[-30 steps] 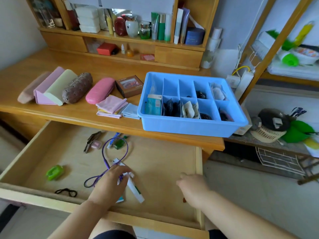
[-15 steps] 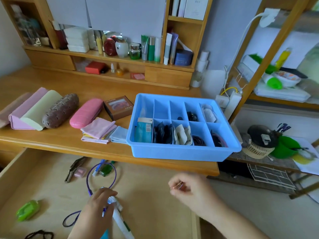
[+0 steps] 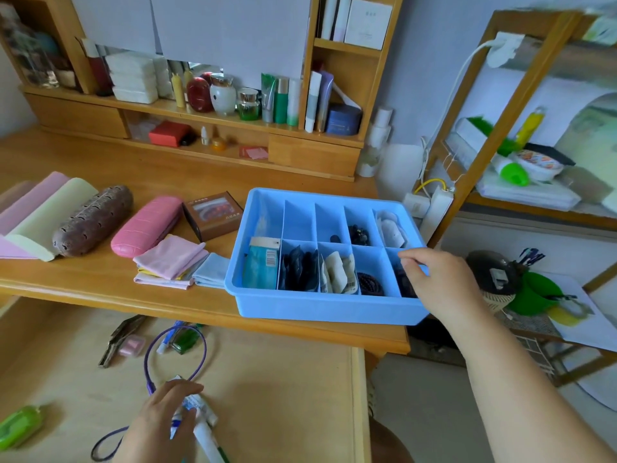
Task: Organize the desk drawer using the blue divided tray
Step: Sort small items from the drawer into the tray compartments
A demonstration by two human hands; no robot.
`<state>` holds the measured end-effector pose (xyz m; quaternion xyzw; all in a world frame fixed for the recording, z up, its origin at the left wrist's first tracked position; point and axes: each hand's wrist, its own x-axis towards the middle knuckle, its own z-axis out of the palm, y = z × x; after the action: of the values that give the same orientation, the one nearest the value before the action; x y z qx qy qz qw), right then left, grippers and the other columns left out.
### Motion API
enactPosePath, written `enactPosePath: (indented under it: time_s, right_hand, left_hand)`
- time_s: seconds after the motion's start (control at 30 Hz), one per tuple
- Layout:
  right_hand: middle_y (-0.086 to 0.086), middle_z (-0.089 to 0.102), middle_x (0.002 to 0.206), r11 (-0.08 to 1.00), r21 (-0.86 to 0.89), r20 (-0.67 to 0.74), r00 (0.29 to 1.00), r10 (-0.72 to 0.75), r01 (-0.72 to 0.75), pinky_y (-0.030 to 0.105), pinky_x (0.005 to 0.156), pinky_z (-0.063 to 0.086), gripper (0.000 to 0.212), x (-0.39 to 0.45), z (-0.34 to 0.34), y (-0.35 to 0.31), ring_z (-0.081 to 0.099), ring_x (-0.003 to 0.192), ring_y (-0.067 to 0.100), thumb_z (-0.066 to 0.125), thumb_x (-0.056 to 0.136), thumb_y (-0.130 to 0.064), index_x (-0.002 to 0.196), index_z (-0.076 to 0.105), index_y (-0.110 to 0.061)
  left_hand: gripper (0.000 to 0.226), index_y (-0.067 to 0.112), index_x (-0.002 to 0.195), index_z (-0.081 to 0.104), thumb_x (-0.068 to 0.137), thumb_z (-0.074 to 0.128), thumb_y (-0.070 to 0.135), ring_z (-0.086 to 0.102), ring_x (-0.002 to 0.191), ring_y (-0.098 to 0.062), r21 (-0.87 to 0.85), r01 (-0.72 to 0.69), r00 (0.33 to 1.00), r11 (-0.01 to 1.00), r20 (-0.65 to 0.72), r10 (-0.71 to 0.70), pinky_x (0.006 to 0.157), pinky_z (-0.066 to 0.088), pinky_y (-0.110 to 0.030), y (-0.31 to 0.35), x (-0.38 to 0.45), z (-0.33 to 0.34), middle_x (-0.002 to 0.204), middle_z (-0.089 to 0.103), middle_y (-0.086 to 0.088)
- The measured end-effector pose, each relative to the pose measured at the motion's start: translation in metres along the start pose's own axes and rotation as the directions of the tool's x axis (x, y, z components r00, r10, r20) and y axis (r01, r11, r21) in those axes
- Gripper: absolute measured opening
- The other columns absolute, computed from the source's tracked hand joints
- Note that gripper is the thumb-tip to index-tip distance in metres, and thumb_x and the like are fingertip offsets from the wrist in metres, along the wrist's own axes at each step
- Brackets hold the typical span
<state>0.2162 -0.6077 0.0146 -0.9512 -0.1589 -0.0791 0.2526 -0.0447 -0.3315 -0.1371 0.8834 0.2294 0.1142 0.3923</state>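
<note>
Blue divided tray [image 3: 320, 307], partly filled; right hand [image 3: 434, 279] curled over its corner compartment

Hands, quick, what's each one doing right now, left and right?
Left hand: grips small tubes down in the drawer.
Right hand: over the blue tray, fingertips pinched; what it holds cannot be told.

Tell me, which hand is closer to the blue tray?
The right hand. It is over the tray, above its near right corner compartment. The left hand is down in the open drawer, on some small tubes.
</note>
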Motion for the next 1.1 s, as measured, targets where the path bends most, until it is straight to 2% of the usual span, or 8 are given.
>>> enactPosePath:
  time_s: [0.03, 0.13, 0.27, 0.4, 0.5, 0.7, 0.8, 1.1]
  right_hand:
    - [-0.004, 0.070, 0.108, 0.997, 0.064, -0.083, 0.996, -0.035, 0.040, 0.024, 0.076, 0.039, 0.022, -0.009, 0.001, -0.002, 0.061, 0.100, 0.018, 0.054, 0.094, -0.020, 0.109, 0.070, -0.018]
    - [-0.004, 0.068, 0.087, 0.944, 0.023, -0.319, 0.897, -0.305, 0.329, 0.021, 0.075, 0.039, 0.015, -0.044, 0.010, -0.024, 0.060, 0.086, 0.018, 0.057, 0.090, -0.016, 0.094, 0.071, -0.013]
    - [-0.007, 0.065, 0.081, 0.769, 0.115, -0.137, 0.777, -0.615, 0.629, 0.024, 0.074, 0.044, 0.013, -0.105, 0.058, -0.065, 0.056, 0.077, 0.013, 0.056, 0.086, -0.021, 0.083, 0.068, -0.016]
    - [-0.012, 0.064, 0.085, 0.886, 0.212, 0.496, 0.736, -0.461, 0.412, 0.024, 0.068, 0.047, 0.010, -0.156, 0.131, -0.098, 0.059, 0.078, 0.008, 0.056, 0.086, -0.032, 0.088, 0.065, -0.027]
    - [-0.010, 0.061, 0.090, 0.962, 0.123, 0.690, 0.676, -0.260, 0.245, 0.025, 0.068, 0.043, 0.016, -0.174, 0.179, -0.117, 0.059, 0.083, 0.013, 0.060, 0.084, -0.037, 0.097, 0.062, -0.028]
    - [0.001, 0.063, 0.118, 0.957, -0.110, 0.783, 0.616, -0.083, 0.269, 0.028, 0.084, 0.048, 0.044, -0.189, 0.223, -0.118, 0.060, 0.107, 0.024, 0.063, 0.082, -0.030, 0.125, 0.052, -0.026]
    - [-0.007, 0.065, 0.103, 0.983, -0.086, 0.782, 0.622, -0.034, 0.161, 0.024, 0.069, 0.043, 0.012, -0.181, 0.207, -0.108, 0.062, 0.094, 0.018, 0.060, 0.080, -0.030, 0.090, 0.056, -0.036]
    - [-0.007, 0.071, 0.077, 0.900, 0.416, 0.667, 0.717, -0.204, -0.132, 0.018, 0.056, 0.041, 0.006, -0.142, 0.085, -0.094, 0.054, 0.058, 0.004, 0.056, 0.088, -0.029, 0.085, 0.053, -0.025]
  left_hand:
    - [0.052, 0.037, 0.071, 0.064, 0.073, 0.064, -0.015, 0.056, 0.090, -0.010, -0.011, 0.022, 1.000, 1.000, 0.002, -0.022, 0.075, 0.041, -0.010, -0.002, 0.001, -0.001, 0.094, 0.061, 0.011]
    - [0.050, 0.039, 0.085, 0.060, 0.080, 0.060, -0.011, 0.058, 0.082, -0.007, -0.034, 0.078, 0.995, 0.996, -0.057, -0.080, 0.066, 0.041, -0.004, -0.008, 0.000, -0.013, 0.092, 0.062, 0.010]
    - [0.031, 0.027, 0.097, 0.064, 0.087, 0.055, -0.001, 0.059, 0.086, -0.008, 0.084, 0.139, 0.985, 0.987, -0.114, -0.129, 0.072, 0.041, -0.016, -0.022, -0.005, -0.042, 0.092, 0.061, 0.016]
    - [0.027, 0.018, 0.098, 0.067, 0.086, 0.052, 0.000, 0.059, 0.086, -0.015, 0.226, 0.195, 0.980, 0.955, -0.072, -0.183, 0.073, 0.039, -0.022, -0.040, -0.015, -0.065, 0.090, 0.064, 0.005]
    - [0.026, 0.020, 0.096, 0.066, 0.086, 0.051, 0.002, 0.055, 0.083, -0.012, 0.234, 0.205, 0.979, 0.950, -0.066, -0.195, 0.070, 0.035, -0.020, -0.046, -0.022, -0.070, 0.087, 0.061, 0.009]
    - [0.023, 0.030, 0.090, 0.060, 0.088, 0.045, 0.012, 0.052, 0.081, -0.007, 0.323, 0.177, 0.970, 0.930, 0.105, -0.221, 0.069, 0.039, -0.018, -0.043, -0.022, -0.060, 0.087, 0.059, 0.014]
    - [0.023, 0.028, 0.096, 0.065, 0.087, 0.046, 0.018, 0.058, 0.085, -0.009, 0.321, 0.152, 0.961, 0.935, 0.172, -0.215, 0.071, 0.044, -0.019, -0.037, -0.019, -0.047, 0.092, 0.064, 0.012]
    - [0.020, 0.043, 0.075, 0.054, 0.085, 0.052, 0.025, 0.054, 0.064, 0.007, 0.170, 0.129, 0.975, 0.977, 0.160, -0.156, 0.056, 0.040, -0.012, -0.006, -0.004, -0.010, 0.070, 0.059, 0.021]
